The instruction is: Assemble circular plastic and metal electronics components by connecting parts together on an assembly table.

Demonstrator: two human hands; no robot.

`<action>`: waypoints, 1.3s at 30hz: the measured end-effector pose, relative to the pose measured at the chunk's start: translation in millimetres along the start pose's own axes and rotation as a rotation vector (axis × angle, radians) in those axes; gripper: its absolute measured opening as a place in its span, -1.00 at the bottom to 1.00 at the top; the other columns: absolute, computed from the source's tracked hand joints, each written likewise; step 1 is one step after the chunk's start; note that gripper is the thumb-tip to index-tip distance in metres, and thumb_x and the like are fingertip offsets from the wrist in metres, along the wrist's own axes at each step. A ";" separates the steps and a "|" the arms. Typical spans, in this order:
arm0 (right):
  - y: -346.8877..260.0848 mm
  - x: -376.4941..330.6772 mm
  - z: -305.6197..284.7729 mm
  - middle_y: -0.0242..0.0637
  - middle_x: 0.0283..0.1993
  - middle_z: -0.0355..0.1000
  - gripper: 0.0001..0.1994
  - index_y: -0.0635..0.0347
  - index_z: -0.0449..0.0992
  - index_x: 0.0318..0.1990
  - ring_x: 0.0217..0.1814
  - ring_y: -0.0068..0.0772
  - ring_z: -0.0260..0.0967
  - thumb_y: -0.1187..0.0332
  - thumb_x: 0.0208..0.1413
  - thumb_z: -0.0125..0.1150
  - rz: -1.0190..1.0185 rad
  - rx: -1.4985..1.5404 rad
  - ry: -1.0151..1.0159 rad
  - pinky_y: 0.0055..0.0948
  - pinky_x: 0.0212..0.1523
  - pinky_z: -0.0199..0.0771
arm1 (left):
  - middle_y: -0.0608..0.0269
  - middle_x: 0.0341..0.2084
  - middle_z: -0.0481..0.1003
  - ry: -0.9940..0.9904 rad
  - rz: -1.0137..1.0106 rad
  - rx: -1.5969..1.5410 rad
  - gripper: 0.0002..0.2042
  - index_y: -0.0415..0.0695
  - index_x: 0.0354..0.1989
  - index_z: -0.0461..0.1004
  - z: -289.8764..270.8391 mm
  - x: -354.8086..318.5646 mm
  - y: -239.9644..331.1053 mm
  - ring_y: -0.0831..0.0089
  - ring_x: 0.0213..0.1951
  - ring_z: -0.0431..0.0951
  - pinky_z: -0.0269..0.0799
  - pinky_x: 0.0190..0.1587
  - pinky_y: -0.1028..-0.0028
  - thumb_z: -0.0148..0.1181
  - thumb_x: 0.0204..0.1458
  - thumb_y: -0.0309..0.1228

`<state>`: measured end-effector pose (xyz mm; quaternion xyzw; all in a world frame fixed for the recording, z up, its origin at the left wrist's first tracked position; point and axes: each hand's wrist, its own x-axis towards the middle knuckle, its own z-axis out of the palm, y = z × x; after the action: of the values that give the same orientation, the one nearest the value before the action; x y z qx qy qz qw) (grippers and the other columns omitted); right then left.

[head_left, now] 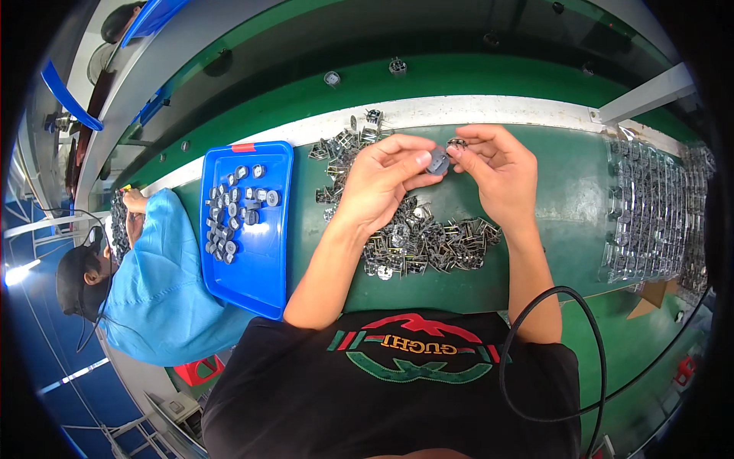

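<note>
My left hand (390, 180) is closed on a round grey plastic cap (438, 162), held between thumb and fingers. Close beside it, my right hand (497, 172) pinches a small round component (456, 143) with dark and metallic parts. The two pieces are raised over the green work surface and look slightly apart. Below and between my forearms lies a loose heap of small metal-legged components (428, 245). More of them spread up behind my left hand. A blue tray (252, 287) to the left holds several grey round pieces (229, 218).
Stacked clear plastic trays (646, 210) full of dark parts stand at the right. A white ledge (489, 111) borders a green conveyor belt (459, 83) carrying scattered pieces. A co-worker in a blue top (164, 283) sits at the left. A black cable (604, 359) loops by my right arm.
</note>
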<state>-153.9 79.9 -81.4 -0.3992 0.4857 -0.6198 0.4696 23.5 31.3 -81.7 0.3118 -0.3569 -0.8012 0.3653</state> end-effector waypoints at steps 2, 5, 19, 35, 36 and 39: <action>-0.8 -0.3 1.9 -0.29 -0.21 0.53 -0.87 0.36 0.59 -0.18 -0.24 -0.52 0.51 0.59 0.10 0.28 -0.062 0.006 0.017 -0.58 -0.23 0.50 | 0.01 -0.05 0.53 -0.074 -0.041 0.021 -0.68 -0.32 0.14 0.41 4.9 -2.1 0.6 0.37 -0.02 0.57 0.54 0.08 0.32 0.10 0.21 -0.55; -1.9 2.8 1.0 -0.28 -0.21 0.53 -0.88 0.37 0.60 -0.21 -0.21 -0.53 0.50 0.60 0.08 0.30 -0.228 -0.088 0.029 -0.56 -0.20 0.50 | 0.03 0.02 0.49 -0.160 -0.102 0.023 -0.65 -0.33 0.19 0.37 1.2 -1.9 -2.8 0.41 0.07 0.50 0.44 0.16 0.34 0.06 0.24 -0.51; -7.3 -1.2 4.8 -0.32 -0.32 0.48 -0.87 0.28 0.62 -0.28 -0.39 -0.53 0.43 0.59 -0.02 0.37 -0.515 -0.471 0.040 -0.57 -0.46 0.40 | -0.08 0.03 0.49 -0.080 0.238 0.055 -0.64 -0.40 0.05 0.44 -2.8 -0.7 -11.1 0.33 0.03 0.55 0.52 0.08 0.41 0.20 0.04 -0.74; 3.1 -6.5 17.2 -0.32 -0.36 0.42 -0.84 0.22 0.60 -0.28 -0.44 -0.41 0.43 0.57 -0.07 0.37 -0.643 -0.672 0.109 -0.45 -0.47 0.43 | -0.12 -0.04 0.53 0.030 0.227 0.092 -0.70 -0.37 -0.04 0.50 6.3 -3.2 -11.2 0.33 -0.09 0.62 0.58 0.01 0.41 0.23 0.01 -0.74; 6.0 -6.4 18.5 -0.32 -0.36 0.42 -0.83 0.22 0.60 -0.27 -0.45 -0.42 0.43 0.57 -0.07 0.38 -0.658 -0.693 0.104 -0.45 -0.47 0.43 | -0.10 -0.08 0.55 0.057 0.215 0.097 -0.72 -0.37 -0.06 0.51 4.4 -1.1 -11.1 0.33 -0.11 0.63 0.60 -0.01 0.40 0.23 0.02 -0.73; 10.1 -4.9 16.2 -0.31 -0.36 0.42 -0.82 0.22 0.60 -0.23 -0.44 -0.39 0.42 0.58 -0.04 0.34 -0.655 -0.666 0.043 -0.44 -0.45 0.43 | -0.04 -0.17 0.60 0.088 0.177 0.158 -0.76 -0.35 -0.09 0.53 -1.1 1.9 -7.8 0.33 -0.16 0.65 0.63 -0.07 0.38 0.23 0.04 -0.71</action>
<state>-135.4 80.2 -88.1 -0.6477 0.5162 -0.5538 0.0854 20.5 33.1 -89.0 0.3416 -0.4288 -0.7208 0.4241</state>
